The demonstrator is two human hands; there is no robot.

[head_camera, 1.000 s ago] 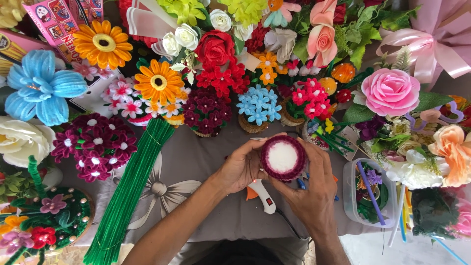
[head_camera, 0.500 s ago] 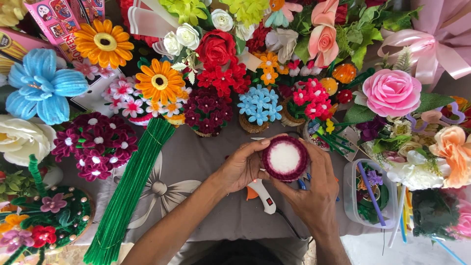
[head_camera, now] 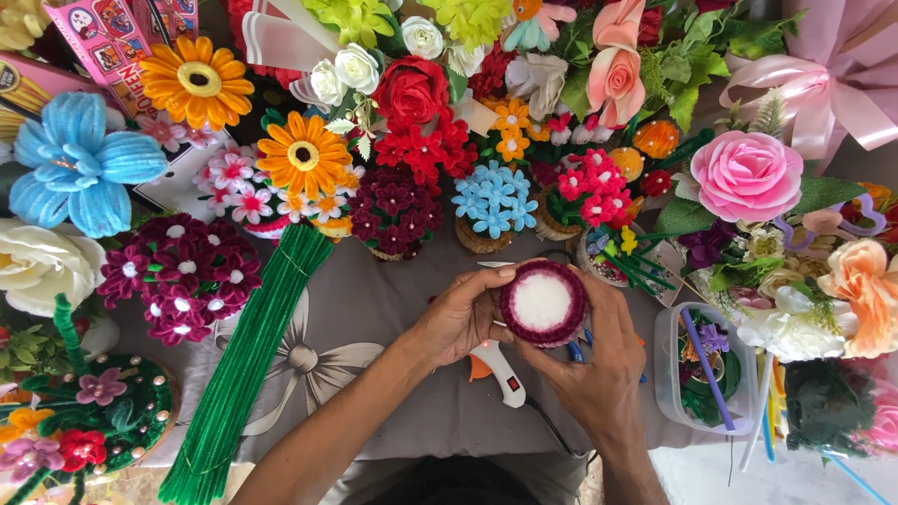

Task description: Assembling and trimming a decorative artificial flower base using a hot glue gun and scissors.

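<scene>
Round maroon-rimmed white disc [head_camera: 543, 302] stays unmoved, grasped by both hands' grip.

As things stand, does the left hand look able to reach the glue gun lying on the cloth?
Probably yes. The white glue gun lies just below the left hand with bare cloth between, but that hand and the right hand both grip the round maroon-rimmed white piece, so it must let go first.

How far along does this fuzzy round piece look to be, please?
Done: its white centre is ringed all round in maroon. In hand: both the left hand and right hand hold the round piece. Left: it has no stem; green stems and glue gun lie unused.
</scene>
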